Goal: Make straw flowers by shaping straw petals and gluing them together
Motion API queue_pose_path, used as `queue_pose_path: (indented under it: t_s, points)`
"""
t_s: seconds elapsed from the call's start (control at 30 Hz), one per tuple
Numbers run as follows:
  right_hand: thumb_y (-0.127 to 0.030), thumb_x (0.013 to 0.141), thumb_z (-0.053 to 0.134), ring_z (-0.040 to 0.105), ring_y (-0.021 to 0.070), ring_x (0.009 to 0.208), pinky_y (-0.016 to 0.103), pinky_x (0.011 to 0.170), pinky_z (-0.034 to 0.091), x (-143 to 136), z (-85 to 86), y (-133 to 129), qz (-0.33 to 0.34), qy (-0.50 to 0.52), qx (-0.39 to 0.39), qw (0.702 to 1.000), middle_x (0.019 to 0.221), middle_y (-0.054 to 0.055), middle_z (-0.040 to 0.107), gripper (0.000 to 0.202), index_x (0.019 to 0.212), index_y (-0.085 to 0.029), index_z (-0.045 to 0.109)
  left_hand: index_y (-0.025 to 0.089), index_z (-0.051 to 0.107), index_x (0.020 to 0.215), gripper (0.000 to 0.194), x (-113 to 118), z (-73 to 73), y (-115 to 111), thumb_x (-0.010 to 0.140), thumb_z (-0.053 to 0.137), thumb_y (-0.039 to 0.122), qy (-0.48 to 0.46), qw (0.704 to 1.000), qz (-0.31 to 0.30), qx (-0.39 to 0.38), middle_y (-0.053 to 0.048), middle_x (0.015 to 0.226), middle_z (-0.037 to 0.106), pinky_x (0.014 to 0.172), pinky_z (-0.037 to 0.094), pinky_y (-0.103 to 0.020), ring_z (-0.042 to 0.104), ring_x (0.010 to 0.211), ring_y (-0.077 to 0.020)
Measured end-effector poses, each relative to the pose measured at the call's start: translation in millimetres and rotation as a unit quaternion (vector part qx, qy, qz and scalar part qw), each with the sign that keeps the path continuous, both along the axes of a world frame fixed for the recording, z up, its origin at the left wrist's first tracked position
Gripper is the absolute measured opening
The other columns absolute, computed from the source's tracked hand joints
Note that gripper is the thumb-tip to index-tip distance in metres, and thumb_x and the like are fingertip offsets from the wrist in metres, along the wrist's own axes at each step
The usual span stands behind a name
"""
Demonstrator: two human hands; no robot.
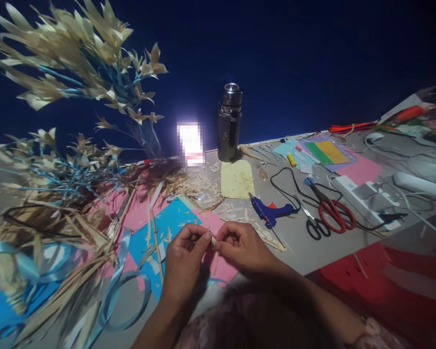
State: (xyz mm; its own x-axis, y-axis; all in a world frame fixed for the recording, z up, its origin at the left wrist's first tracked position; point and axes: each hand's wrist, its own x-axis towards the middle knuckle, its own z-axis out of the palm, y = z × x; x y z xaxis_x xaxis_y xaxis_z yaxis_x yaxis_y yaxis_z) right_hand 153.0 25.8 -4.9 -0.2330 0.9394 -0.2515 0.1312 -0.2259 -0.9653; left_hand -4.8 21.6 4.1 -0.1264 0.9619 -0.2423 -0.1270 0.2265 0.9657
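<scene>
My left hand [187,249] and my right hand [242,246] meet in front of me, with thumb and fingers pinched together. Between the fingertips is a small pale strip [213,240], mostly covered, so its kind cannot be made out. Below the hands lie pink paper [223,264] and a blue sheet [145,237] strewn with dry husk scraps. Just beyond my right hand rests a blue glue gun [274,212] on its side. Scissors with black handles [318,229] and a pair with red handles [336,215] lie further right.
Dried-husk flowers on blue stems [119,72] rise at the left, above loose husks [76,276] and light blue ribbon [145,300]. A dark flask [228,126] stands behind a yellow sheet [236,177]. A white power strip [363,194] with cords lies at the right.
</scene>
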Motion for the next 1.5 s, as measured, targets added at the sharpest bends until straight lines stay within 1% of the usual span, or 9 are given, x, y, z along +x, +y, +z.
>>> queue_pose_path:
  t_s: [0.17,0.33,0.43,0.53,0.67,0.83,1.1,1.27,1.5]
  points:
    - [-0.032,0.079,0.073,0.037,0.0089,0.05,0.022,0.046,0.025,4,2.7,-1,0.033,0.037,-0.013,0.999,0.056,-0.008,0.045,0.017,0.081,-0.017,0.064,0.019,0.065,0.071,0.022,3,0.4,0,0.069,0.085,0.03,-0.01,0.999,-0.015,-0.029,0.003,0.058,0.064,0.053,0.044,-0.022,0.056,0.053,-0.0115]
    - [-0.014,0.083,0.062,0.049,0.0121,0.059,0.024,0.055,0.036,45,3.0,6,0.046,-0.143,0.125,0.981,0.066,-0.003,0.058,0.009,0.087,-0.018,0.07,0.019,0.064,0.072,0.028,3,3.2,14,0.063,0.088,0.031,-0.11,0.99,0.003,-0.083,0.003,0.053,0.065,0.052,0.045,-0.021,0.056,0.048,-0.0117]
    - [-0.002,0.081,0.052,0.062,0.0208,0.088,0.034,0.082,0.049,93,-8.6,14,-0.026,-0.333,0.266,0.904,0.1,0.008,0.071,0.034,0.104,-0.017,0.071,0.017,0.066,0.069,0.03,0,6.7,31,0.06,0.09,0.032,-0.089,0.994,0.015,-0.066,0.001,0.054,0.066,0.054,0.046,-0.02,0.058,0.051,-0.0113]
    - [0.002,0.074,0.053,0.055,0.0314,0.115,0.047,0.102,0.046,135,-22.5,18,-0.008,-0.49,0.312,0.814,0.129,0.018,0.063,0.058,0.128,-0.014,0.064,0.016,0.068,0.068,0.03,3,9.3,51,0.058,0.09,0.034,-0.057,0.997,0.017,-0.057,0.0,0.055,0.067,0.054,0.046,-0.02,0.058,0.053,-0.0116]
    - [0.002,0.075,0.053,0.051,0.0361,0.119,0.051,0.1,0.045,153,-30.9,22,0.055,-0.566,0.296,0.768,0.134,0.02,0.059,0.062,0.135,-0.013,0.06,0.015,0.068,0.066,0.029,19,10.8,78,0.057,0.089,0.033,-0.043,0.998,0.001,-0.037,0.0,0.054,0.066,0.053,0.045,-0.019,0.057,0.052,-0.0107]
    - [-0.001,0.076,0.055,0.051,0.035,0.122,0.052,0.102,0.042,158,-30.9,29,0.061,-0.52,0.311,0.793,0.134,0.017,0.06,0.044,0.116,-0.017,0.067,0.016,0.065,0.067,0.032,39,8.8,103,0.056,0.089,0.034,-0.068,0.997,-0.006,-0.028,0.002,0.054,0.064,0.054,0.046,-0.022,0.058,0.051,-0.0109]
    - [-0.018,0.092,0.057,0.062,0.0267,0.115,0.04,0.099,0.051,162,-18.2,26,0.024,-0.187,0.347,0.919,0.125,0.014,0.064,0.033,0.125,-0.019,0.06,0.016,0.065,0.067,0.03,53,3.5,111,0.059,0.087,0.035,-0.039,0.999,-0.005,-0.017,0.0,0.055,0.066,0.052,0.045,-0.022,0.058,0.048,-0.0111]
    - [-0.035,0.099,0.059,0.061,0.0245,0.099,0.036,0.087,0.052,137,-8.9,25,0.116,-0.136,0.352,0.919,0.108,0.013,0.065,0.026,0.118,-0.016,0.061,0.015,0.068,0.067,0.024,57,6.9,109,0.064,0.085,0.031,-0.001,1.0,-0.005,0.0,0.0,0.056,0.068,0.052,0.042,-0.021,0.058,0.05,-0.0112]
    - [-0.03,0.101,0.048,0.056,0.0243,0.089,0.036,0.08,0.049,127,-10.7,27,0.146,-0.155,0.348,0.913,0.098,0.011,0.063,0.018,0.108,-0.018,0.06,0.017,0.069,0.068,0.017,59,9.9,105,0.069,0.08,0.03,0.032,0.999,-0.013,0.033,-0.001,0.054,0.069,0.051,0.039,-0.022,0.057,0.05,-0.012]
